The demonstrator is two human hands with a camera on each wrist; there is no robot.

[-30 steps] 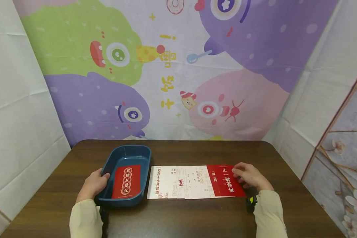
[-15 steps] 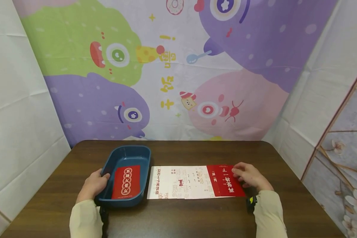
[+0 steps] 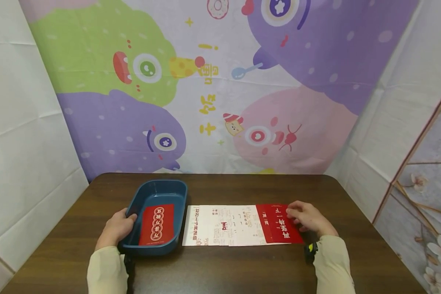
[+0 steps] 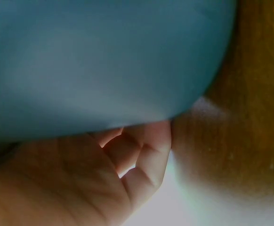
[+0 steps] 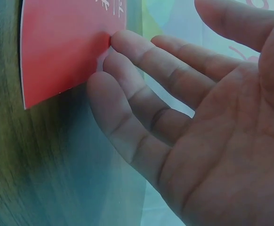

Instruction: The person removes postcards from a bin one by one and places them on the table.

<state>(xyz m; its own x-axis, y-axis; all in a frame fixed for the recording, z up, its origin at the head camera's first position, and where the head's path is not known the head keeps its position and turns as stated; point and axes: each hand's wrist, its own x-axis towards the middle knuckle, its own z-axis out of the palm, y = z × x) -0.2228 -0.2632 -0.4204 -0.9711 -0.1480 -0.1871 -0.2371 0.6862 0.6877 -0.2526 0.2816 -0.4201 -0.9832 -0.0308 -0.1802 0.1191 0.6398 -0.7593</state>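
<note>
My left hand (image 3: 116, 229) holds the left wall of a dark blue tray (image 3: 165, 199), its thumb over the rim and its fingers against the outside. A red card (image 3: 167, 224) with white lettering lies inside the tray. To the right, several overlapping white cards (image 3: 202, 224) with printed writing form a row on the table, ending in red cards (image 3: 275, 224). The fingertips of my right hand (image 3: 310, 218) touch the right edge of the last red card. In the right wrist view that hand's fingers are loosely bent, with the thumb apart, pinching nothing.
Everything rests on a dark brown wooden table (image 3: 224, 271). A cartoon-printed cloth (image 3: 213, 155) hangs just behind its far edge. Pale panels (image 3: 29, 163) stand at both sides.
</note>
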